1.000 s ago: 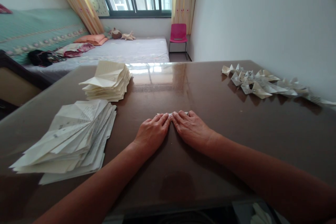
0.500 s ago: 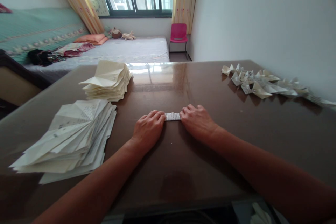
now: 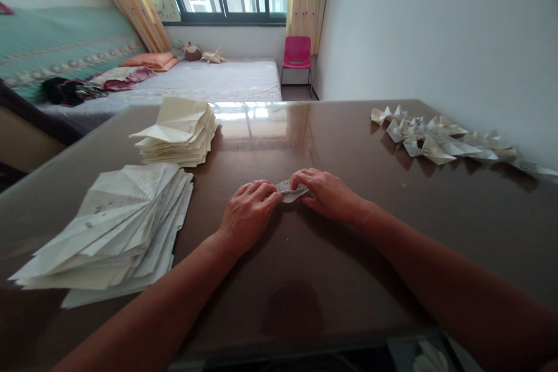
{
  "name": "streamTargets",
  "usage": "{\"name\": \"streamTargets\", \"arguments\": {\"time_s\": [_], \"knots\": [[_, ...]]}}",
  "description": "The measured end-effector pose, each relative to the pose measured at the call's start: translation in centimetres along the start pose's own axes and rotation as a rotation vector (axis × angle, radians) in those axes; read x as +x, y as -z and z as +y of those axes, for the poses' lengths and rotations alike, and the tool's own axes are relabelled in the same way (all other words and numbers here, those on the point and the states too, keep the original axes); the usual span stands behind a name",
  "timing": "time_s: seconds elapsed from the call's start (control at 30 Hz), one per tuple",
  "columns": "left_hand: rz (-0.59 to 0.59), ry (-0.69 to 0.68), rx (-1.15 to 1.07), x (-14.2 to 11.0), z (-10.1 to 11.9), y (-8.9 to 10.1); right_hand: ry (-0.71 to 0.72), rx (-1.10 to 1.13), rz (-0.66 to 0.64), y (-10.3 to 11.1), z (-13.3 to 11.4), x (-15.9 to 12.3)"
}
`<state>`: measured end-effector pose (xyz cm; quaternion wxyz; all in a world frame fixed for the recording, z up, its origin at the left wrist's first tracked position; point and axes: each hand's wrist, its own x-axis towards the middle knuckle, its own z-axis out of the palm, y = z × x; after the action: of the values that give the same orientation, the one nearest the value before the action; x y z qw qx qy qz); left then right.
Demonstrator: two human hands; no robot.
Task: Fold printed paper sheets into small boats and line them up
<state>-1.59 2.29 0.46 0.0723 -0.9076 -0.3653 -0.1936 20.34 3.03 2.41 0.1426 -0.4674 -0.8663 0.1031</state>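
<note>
A small folded paper [image 3: 291, 192] with print on it is held low at the middle of the brown table [image 3: 279, 256]. Its two layers stand slightly apart, like a narrow boat shape. My left hand [image 3: 249, 209] grips its left end, thumb and fingers pressed together. At the right end my right hand [image 3: 328, 193] pinches it, with curled fingers over the upper edge and the thumb at the near side. Both ends of the paper are hidden under the fingers.
Left of my arms lie two stacks of creased sheets, a whiter printed stack [image 3: 126, 226] and a yellowish stack [image 3: 176, 133] behind it. Several folded paper boats [image 3: 436, 139] stand at the far right by the wall. Beyond the table are a bed [image 3: 235, 78] and a pink chair [image 3: 297, 53].
The paper was a flat narrow strip under both hands; now it is parted into two layers. My right fingers have moved left along it and curled over its edge.
</note>
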Motion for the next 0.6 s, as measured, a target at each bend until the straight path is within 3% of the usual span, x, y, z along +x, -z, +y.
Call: {"name": "streamTargets", "arguments": {"time_s": [0.2,0.4,0.6], "knots": [[-0.009,-0.003,-0.036,0.1,0.3,0.0,0.002,0.031,-0.004,-0.6,0.1,0.1],[0.047,0.111,-0.179,0.2,0.5,-0.4,0.04,0.015,-0.036,-0.8,0.4,0.3],[-0.03,0.162,-0.145,0.1,1.1,-0.5,0.049,0.004,-0.033,-0.8,0.2,0.2]]}}
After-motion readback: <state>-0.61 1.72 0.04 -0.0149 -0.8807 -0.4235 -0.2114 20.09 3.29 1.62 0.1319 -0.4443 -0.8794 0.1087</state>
